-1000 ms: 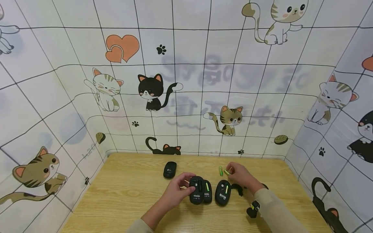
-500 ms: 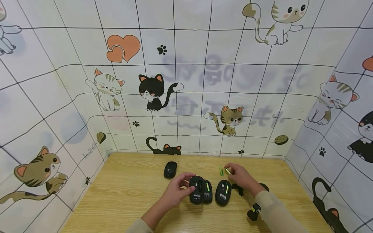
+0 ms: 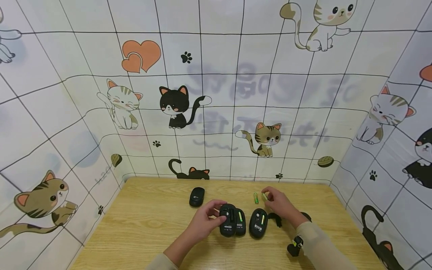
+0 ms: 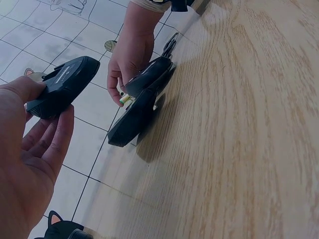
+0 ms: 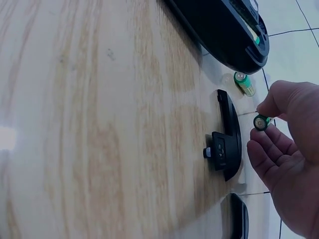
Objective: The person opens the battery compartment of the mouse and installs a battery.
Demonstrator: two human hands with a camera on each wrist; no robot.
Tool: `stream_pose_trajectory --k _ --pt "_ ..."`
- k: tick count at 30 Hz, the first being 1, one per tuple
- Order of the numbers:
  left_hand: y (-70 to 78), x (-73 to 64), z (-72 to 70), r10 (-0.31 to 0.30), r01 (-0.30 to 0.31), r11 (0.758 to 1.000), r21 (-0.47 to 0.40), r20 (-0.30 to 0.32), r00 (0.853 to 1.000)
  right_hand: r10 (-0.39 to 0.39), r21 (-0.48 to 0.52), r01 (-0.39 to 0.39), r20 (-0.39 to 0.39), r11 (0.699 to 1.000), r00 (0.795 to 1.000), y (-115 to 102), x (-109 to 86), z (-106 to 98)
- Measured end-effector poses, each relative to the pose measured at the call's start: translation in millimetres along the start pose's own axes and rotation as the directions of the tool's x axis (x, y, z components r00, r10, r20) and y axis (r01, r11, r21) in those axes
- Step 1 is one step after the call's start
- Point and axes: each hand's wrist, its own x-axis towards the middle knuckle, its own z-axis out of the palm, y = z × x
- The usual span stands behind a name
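My left hand (image 3: 203,220) holds a black computer mouse (image 3: 227,225) by its edges, underside facing up, with a dark empty-looking battery slot; in the left wrist view this mouse (image 4: 65,84) is raised off the table. Thumb and fingers of my right hand (image 3: 281,203) pinch a small green battery (image 5: 261,122), seen end-on in the right wrist view. Just left of it a second green battery (image 3: 256,198) lies on the table. Two more mice lie underside up, each with a battery showing in its slot: one mouse (image 3: 241,227) partly behind the held one, another mouse (image 3: 258,229) to its right.
Toward the back left, a black mouse (image 3: 197,197) sits right side up on the wooden table (image 3: 141,225). A black battery cover (image 5: 232,137) and another black piece (image 5: 240,216) lie under the right forearm. A cat-print sheet (image 3: 219,150) walls off the back and sides.
The right hand shifts slightly, and the battery in its fingers turns from slanting sideways to more upright in the head view. The left hand and its mouse stay still.
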Motion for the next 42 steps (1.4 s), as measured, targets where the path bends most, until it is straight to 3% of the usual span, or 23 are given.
stream_pose_trajectory --k 15,29,42 --pt "-1.8 0.6 0.0 0.004 -0.004 1.000 -0.006 0.005 1.000 -0.066 0.018 0.067 -0.047 0.998 0.997 -17.6 -2.1 -7.0" --pt "-1.8 0.9 0.3 0.002 -0.002 1.000 -0.012 0.002 1.000 -0.168 0.222 0.176 -0.055 0.959 0.984 -64.4 -13.8 -8.0" --pt "-1.3 1.6 0.3 0.006 -0.006 1.000 -0.023 0.005 1.000 -0.210 0.306 0.207 -0.021 0.929 0.977 -88.2 -21.8 -0.7"
